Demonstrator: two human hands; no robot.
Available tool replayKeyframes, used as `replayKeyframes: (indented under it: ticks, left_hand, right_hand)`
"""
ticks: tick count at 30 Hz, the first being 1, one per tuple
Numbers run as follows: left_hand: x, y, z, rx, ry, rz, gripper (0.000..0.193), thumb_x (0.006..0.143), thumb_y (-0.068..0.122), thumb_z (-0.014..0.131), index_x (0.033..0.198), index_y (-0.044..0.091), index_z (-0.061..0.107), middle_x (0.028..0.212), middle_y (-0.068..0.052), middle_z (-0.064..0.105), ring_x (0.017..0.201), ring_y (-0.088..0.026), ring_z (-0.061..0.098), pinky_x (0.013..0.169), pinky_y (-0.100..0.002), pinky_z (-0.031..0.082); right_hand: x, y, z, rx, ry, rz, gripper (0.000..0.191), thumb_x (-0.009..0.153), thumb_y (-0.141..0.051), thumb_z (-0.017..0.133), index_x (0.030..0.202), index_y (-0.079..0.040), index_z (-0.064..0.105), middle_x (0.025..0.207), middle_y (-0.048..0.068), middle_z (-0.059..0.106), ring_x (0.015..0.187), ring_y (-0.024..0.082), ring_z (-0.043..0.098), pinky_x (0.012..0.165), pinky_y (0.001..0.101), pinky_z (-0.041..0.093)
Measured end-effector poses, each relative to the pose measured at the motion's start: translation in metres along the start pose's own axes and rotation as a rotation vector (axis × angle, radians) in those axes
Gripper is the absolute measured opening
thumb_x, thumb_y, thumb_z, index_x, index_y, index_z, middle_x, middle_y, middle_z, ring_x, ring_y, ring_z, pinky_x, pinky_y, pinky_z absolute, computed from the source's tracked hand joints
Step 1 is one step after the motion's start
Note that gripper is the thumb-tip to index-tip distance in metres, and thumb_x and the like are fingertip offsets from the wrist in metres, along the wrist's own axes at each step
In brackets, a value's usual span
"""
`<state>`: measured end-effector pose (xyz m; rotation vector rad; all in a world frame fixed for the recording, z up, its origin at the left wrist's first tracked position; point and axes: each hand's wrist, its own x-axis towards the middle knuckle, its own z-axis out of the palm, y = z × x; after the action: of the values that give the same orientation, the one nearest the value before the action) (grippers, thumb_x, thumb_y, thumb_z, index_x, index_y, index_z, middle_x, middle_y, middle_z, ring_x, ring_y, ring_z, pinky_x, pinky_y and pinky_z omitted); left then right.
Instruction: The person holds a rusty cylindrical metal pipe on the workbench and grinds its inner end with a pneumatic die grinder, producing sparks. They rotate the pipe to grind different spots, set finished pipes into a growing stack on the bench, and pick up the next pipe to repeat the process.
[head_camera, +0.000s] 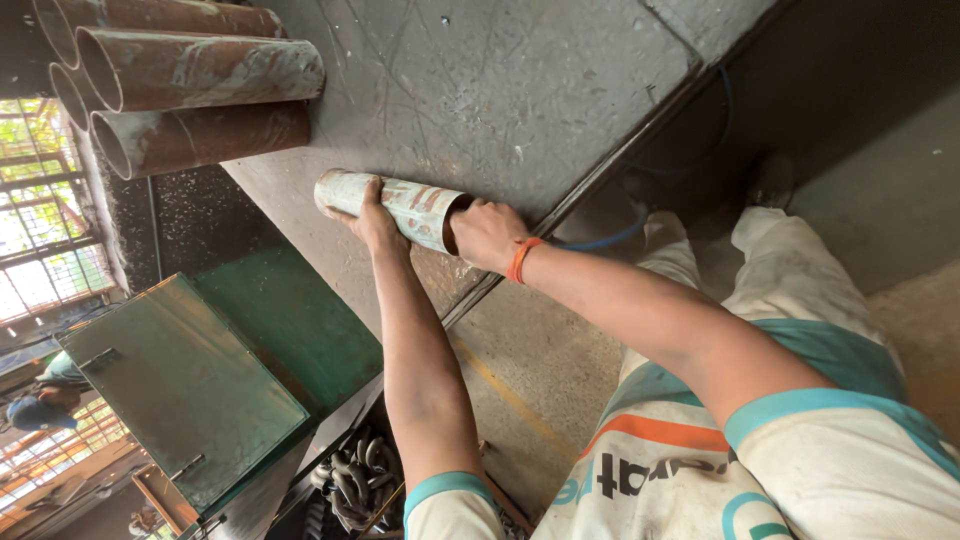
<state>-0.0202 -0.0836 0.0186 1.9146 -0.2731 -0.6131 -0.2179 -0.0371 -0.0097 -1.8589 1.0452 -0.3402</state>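
Left hand (375, 222) and right hand (487, 233) grasp opposite ends of a short metal pipe (395, 205), steadying it flat on the steel workbench (500, 90), below 4 stacked pipes (190, 90).

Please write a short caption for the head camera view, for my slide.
Both hands, left hand and right hand, grip a short pipe on a metal table.

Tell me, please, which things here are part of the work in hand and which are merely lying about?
In hand:
- short rusty pale-painted metal pipe lying on the grey steel table
- left hand gripping it
- right hand at its open end

Lying about:
- stacked long rusty pipes
- green metal box
- steel chain
- blue hose
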Motion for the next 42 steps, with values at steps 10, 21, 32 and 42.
replayKeyframes:
  ticks: [10, 21, 32, 42]
  left_hand:
    - [-0.003, 0.001, 0.001, 0.027, -0.001, -0.020, 0.123, 0.076, 0.007, 0.078, 0.162, 0.033, -0.006, 0.148, -0.020, 0.047, 0.116, -0.035, 0.062, 0.094, -0.051, 0.056]
    - [0.000, -0.001, 0.001, 0.034, -0.004, -0.003, 0.122, 0.076, 0.007, 0.078, 0.162, 0.031, -0.005, 0.147, -0.020, 0.048, 0.118, -0.034, 0.062, 0.096, -0.051, 0.055]
    - [0.003, -0.005, -0.002, 0.041, -0.001, 0.047, 0.122, 0.075, 0.010, 0.081, 0.164, 0.027, -0.002, 0.151, -0.021, 0.047, 0.124, -0.034, 0.059, 0.103, -0.048, 0.052]
    - [-0.024, 0.014, 0.004, 0.389, 0.139, -0.030, 0.120, 0.073, 0.026, 0.084, 0.165, 0.033, 0.007, 0.152, -0.026, 0.045, 0.131, -0.037, 0.055, 0.112, -0.046, 0.045]
  right_hand:
    - [-0.012, -0.001, -0.019, 0.090, -0.080, 0.035, 0.021, 0.084, -0.010, 0.058, 0.094, -0.004, 0.076, 0.093, 0.025, 0.074, 0.089, 0.041, 0.075, 0.077, 0.0525, 0.060]
    - [-0.003, 0.006, 0.003, 0.073, 0.015, 0.026, 0.019, 0.081, -0.011, 0.062, 0.092, -0.004, 0.076, 0.092, 0.028, 0.072, 0.085, 0.042, 0.074, 0.074, 0.0517, 0.059]
    - [0.004, 0.002, 0.002, 0.074, -0.026, -0.020, 0.018, 0.077, -0.007, 0.061, 0.085, -0.004, 0.078, 0.088, 0.026, 0.073, 0.084, 0.042, 0.074, 0.073, 0.0524, 0.060]
    - [-0.015, 0.000, -0.016, 0.034, -0.044, 0.044, 0.021, 0.086, -0.013, 0.058, 0.096, -0.005, 0.074, 0.088, 0.026, 0.073, 0.083, 0.045, 0.072, 0.073, 0.0558, 0.058]
